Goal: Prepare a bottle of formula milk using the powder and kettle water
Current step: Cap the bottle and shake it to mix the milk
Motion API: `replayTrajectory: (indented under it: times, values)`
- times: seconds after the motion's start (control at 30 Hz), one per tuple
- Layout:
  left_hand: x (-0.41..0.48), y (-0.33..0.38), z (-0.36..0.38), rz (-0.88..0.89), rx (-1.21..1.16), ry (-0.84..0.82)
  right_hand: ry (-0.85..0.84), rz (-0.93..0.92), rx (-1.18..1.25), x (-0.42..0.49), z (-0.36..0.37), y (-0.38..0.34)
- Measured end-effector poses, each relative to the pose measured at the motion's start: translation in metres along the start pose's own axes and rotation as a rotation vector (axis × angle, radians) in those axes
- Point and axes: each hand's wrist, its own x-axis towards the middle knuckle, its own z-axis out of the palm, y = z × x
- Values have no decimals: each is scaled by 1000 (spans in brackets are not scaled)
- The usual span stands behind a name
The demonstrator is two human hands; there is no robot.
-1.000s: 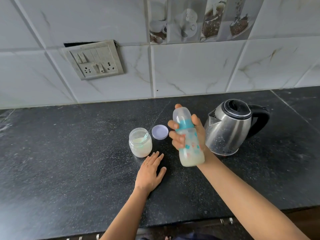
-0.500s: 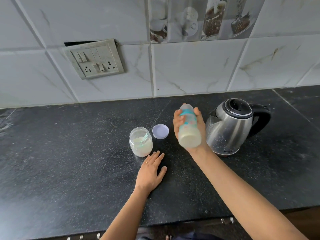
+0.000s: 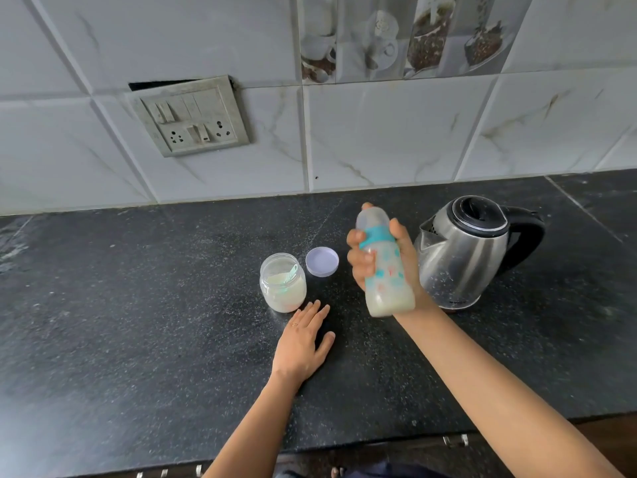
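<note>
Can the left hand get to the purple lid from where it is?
Probably yes: the left hand lies flat near the jar, and bare counter runs from it to the lid. The bottle is held aside.

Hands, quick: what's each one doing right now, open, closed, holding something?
Left hand: open, fingers straight, flat on the counter, holding nothing.
Right hand: closed round the baby bottle, which has its cap on.

Black speckled bench (image 3: pixel 138 322); steel kettle (image 3: pixel 462 257) (black lid and handle); teal-collared bottle (image 3: pixel 386 270) with creamy milk; lilac lid (image 3: pixel 322 261).
</note>
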Motion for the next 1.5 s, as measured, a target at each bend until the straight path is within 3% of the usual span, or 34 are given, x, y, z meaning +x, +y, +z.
replayTrajectory:
  times: [0.1,0.23,0.3,0.47,0.53,0.63,0.7,0.87,0.9,1.07,1.13,1.23,1.3,1.43,1.5]
  values:
    - [0,0,0,7,-1,-2,-166,19,-183,-8,3,10]
    - [-1,2,-1,8,-13,17,100,-57,141,6,-2,3]
    - [-1,2,-1,8,-16,17,144,-60,212,7,-7,-2]
    - [0,1,-1,10,-10,13,-150,35,-266,-11,3,6]
    - [0,0,0,5,-7,9,-81,-20,-230,-8,6,4]
    - [0,1,-1,4,-2,9,146,-114,9,3,-4,-7]
    - [0,0,0,5,2,2,174,-110,-24,3,-6,-9]
    - [0,0,0,5,2,-1,-175,40,-258,-13,-1,8]
    - [0,0,0,5,3,-3,-172,20,-244,-12,1,7]
    - [-1,1,-2,0,0,-2,120,-61,105,4,-11,-8]
    - [-1,1,-1,1,-4,-3,45,-10,43,2,-10,-9]
    - [1,0,0,6,-1,2,-137,89,-245,-6,-6,-3]
    - [1,0,1,6,4,0,-116,59,-304,-6,0,-1]
    - [0,1,-1,6,0,14,228,-102,74,11,-3,-8]
    - [0,1,0,8,-1,11,191,-55,247,16,-3,-9]
